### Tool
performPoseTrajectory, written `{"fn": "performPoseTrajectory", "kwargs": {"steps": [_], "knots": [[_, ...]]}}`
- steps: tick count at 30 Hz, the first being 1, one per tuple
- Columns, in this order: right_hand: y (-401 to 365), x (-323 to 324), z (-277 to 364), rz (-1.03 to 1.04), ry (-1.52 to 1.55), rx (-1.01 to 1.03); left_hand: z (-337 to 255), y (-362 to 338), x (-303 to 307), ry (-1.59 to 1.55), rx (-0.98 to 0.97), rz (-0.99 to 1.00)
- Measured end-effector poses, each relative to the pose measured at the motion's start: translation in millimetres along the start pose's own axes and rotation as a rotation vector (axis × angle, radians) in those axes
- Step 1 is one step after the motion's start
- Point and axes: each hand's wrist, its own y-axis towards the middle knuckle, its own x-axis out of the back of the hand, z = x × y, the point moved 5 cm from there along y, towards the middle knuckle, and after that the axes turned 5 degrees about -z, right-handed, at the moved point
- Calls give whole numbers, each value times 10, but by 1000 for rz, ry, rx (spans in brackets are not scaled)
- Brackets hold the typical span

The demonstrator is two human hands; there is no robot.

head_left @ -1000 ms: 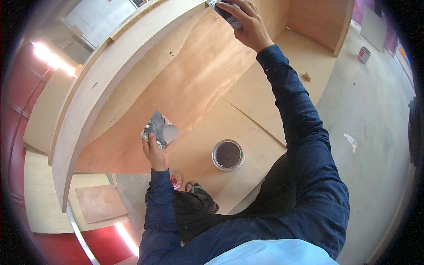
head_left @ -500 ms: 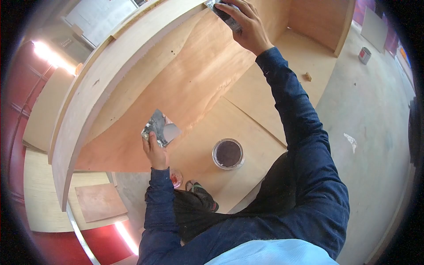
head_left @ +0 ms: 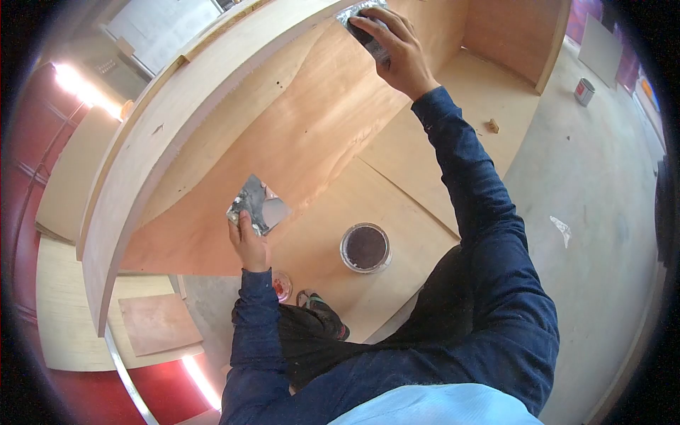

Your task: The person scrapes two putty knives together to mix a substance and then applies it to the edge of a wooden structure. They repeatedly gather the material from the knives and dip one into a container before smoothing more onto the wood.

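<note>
Since the earlier frame, the right hand [head_left: 406,58] and its scraper [head_left: 350,14] have shifted slightly toward the robot-free right side and down in the picture, baring more of the bright blade; the left hand [head_left: 249,249] shows no clear change.

Head view: the right-hand fingers are closed around the scraper at the top of the picture. Its long axis slants from the wrist up and left, blade end foremost, toward the upper end of the curved wooden edge [head_left: 185,99]. Blade and edge lie very near; contact cannot be confirmed.

The left-hand fingers grip a smeared metal plate [head_left: 249,205], thumb on the near face. The plate projects up and away from the fingers, one corner uppermost, well apart from the scraper and down-left of it.

The round tub [head_left: 365,270] of dark paste [head_left: 365,244] stands upright on the wooden base [head_left: 411,227], right of the plate. The left hand is judged nearer to it; the scraper, nearer to the curved edge's upper end.
</note>
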Motion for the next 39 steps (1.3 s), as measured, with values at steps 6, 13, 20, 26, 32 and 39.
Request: {"fn": "performPoseTrajectory", "kwargs": {"steps": [6, 13, 20, 26, 32, 39], "knots": [[242, -28, 60, -18, 155, 171, -97, -27, -40, 1, -15, 15], [-121, -35, 288, 54, 16, 49, -145, -109, -94, -134, 125, -39], [-1017, -135, 1776, 632, 842, -387, 177, -248, -414, -502, 425, 198], [-1185, -36, 2142, 634, 723, -53, 220, -374, -453, -512, 343, 211], [-928, 230, 1002, 632, 451, -186, 23, -262, -240, -717, 317, 244], [430, 990, -195, 277, 167, -12, -117, -332, -182, -537, 258, 196]]}}
